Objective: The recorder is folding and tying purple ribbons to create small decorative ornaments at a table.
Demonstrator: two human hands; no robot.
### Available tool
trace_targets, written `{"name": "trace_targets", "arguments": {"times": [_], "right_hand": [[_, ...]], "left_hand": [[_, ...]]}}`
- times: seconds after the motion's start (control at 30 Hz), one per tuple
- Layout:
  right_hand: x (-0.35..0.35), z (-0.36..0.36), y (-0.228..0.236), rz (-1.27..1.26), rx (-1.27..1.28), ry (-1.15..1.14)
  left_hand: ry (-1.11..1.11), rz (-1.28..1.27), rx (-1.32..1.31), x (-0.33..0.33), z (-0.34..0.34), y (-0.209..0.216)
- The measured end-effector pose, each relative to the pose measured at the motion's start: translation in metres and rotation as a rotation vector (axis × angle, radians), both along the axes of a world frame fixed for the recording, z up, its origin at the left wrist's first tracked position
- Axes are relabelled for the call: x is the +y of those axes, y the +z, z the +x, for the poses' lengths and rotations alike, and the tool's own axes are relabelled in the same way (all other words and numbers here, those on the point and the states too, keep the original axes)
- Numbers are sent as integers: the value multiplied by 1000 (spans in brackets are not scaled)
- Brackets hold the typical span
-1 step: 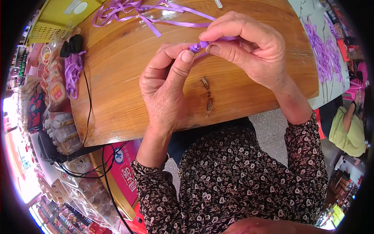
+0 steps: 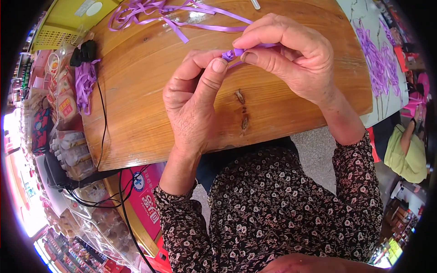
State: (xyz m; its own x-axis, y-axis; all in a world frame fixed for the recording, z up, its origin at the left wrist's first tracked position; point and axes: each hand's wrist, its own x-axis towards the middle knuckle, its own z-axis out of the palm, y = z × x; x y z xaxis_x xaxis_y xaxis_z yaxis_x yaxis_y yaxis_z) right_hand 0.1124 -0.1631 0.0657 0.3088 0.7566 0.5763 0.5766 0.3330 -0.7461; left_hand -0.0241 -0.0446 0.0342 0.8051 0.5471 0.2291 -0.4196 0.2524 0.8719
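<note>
Between my two hands is a purple ribbon (image 2: 228, 56), bunched into a small rolled or folded bud above the wooden table. My left hand (image 2: 193, 91) pinches the bud's left side between thumb and forefinger. From the right, my right hand (image 2: 296, 57) grips the ribbon at the bud with thumb and forefinger. A strip of it runs behind the right fingers, and part is hidden by them. Farther back, loose purple ribbons (image 2: 177, 13) lie tangled on the table, one strand reaching toward my right hand.
The wooden table (image 2: 150, 109) has its near edge at my body. On its left hang a purple ribbon bundle (image 2: 85, 84) and a black cable (image 2: 104, 109). A yellow-green basket (image 2: 54, 36) stands back left. More ribbons (image 2: 380, 59) lie on a white surface; a person (image 2: 407, 154) is at far right.
</note>
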Motion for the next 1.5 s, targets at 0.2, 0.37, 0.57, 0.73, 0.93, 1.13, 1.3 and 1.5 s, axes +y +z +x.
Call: {"name": "trace_targets", "arguments": {"times": [0.2, 0.37, 0.57, 0.73, 0.93, 1.13, 1.3, 1.5], "right_hand": [[3, 0, 0, -6, -55, -19], [6, 1, -2, 56, -82, 20], [6, 1, -2, 28, -158, -1], [5, 0, 3, 7, -219, -27], [-3, -4, 33, -168, -191, -89], [-3, -1, 34, -131, -287, -73], [-5, -5, 48, -272, -237, -73], [-2, 5, 29, -123, -395, 1]], "left_hand": [[0, 22, -15, -1, 1, 3], [18, 68, 24, 1, 0, -1], [-8, -16, 36, 0, 1, -3], [43, 172, 22, 2, 3, -8], [38, 144, 2, 1, 3, -9], [46, 220, -27, 1, 3, -8], [123, 408, -4, -1, -3, -5], [271, 611, -29, 0, 3, -5]]}}
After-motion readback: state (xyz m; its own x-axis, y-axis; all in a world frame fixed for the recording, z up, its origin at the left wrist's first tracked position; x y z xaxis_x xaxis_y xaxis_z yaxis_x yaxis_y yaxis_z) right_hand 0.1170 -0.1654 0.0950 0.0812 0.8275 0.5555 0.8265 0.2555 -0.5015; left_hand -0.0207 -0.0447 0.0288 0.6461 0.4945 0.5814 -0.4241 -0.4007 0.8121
